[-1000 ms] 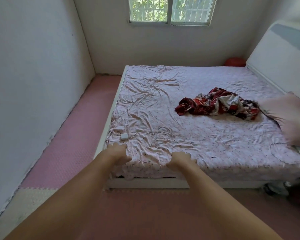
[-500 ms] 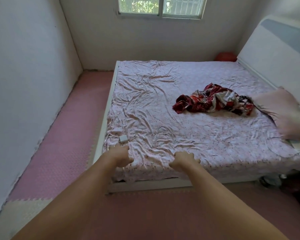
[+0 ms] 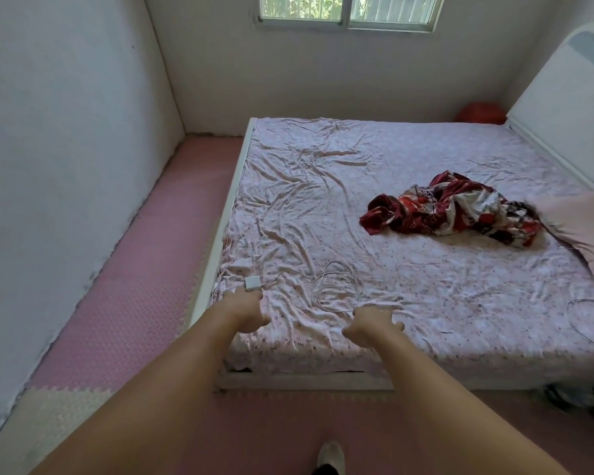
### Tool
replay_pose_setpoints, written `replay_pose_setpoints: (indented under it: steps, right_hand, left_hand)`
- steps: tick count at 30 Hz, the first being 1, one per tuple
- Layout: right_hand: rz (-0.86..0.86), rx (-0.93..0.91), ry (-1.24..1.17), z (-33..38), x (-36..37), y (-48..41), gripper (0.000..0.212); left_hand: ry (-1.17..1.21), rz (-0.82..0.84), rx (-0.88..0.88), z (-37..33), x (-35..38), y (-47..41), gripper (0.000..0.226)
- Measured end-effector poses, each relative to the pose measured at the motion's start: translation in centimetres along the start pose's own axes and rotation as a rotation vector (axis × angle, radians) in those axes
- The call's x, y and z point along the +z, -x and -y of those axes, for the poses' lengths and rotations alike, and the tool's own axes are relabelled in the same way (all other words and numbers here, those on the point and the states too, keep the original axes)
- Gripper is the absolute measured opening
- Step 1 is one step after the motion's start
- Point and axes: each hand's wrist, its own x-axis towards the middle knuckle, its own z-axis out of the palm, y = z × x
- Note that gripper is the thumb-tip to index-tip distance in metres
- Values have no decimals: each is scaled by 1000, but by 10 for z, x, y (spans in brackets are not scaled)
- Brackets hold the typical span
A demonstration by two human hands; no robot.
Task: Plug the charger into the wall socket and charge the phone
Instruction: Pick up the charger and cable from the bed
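While the charger brick (image 3: 252, 283) sits on the sheet at lower left of centre, near the bed's left edge, my left hand (image 3: 246, 310) is just below it, fingertips about touching its near side; fingers curled loosely, nothing in them yet, exact contact hard to tell; brick looks small, rigid, smooth plastic, light; judgement: pinch it across the flat sides with thumb and forefinger, not by the cord root; sheet under it is soft and wrinkled, so pressing down will just sink it, better to scoop from the edge; moving right, the white cable (image 3: 336, 286) runs from the brick into a loose looped tangle at centre frame; thin, floppy, will drag and snag on folds if I lift only the brick; free end seems to lie just above my right hand (image 3: 372, 325), which hovers over the bed (image 3: 426, 166) with fingers spread half open, empty; gather the loops with that hand; further right, a red patterned cloth (image 3: 453, 210), irrelevant; phone and wall socket not identifiable in view; a second thin wire (image 3: 578, 313) at the right edge, unclear what it is.
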Motion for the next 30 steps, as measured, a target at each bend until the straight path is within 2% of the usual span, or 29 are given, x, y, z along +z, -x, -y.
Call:
replay_pose_setpoints:
  steps: [17,21,30]
  right_hand:
    - [10,-100,72,-19,-53,-101,29]
    - [34,-91,65,-21,-53,-110,34]
    - [63,-47,44,-9,-60,-137,41]
  left_hand:
    - [41,-19,-46,-48,-42,-77,61]
    - [79,29,-91,-52,-44,-84,68]
    - [3,86,-61,-49,-60,-128,66]
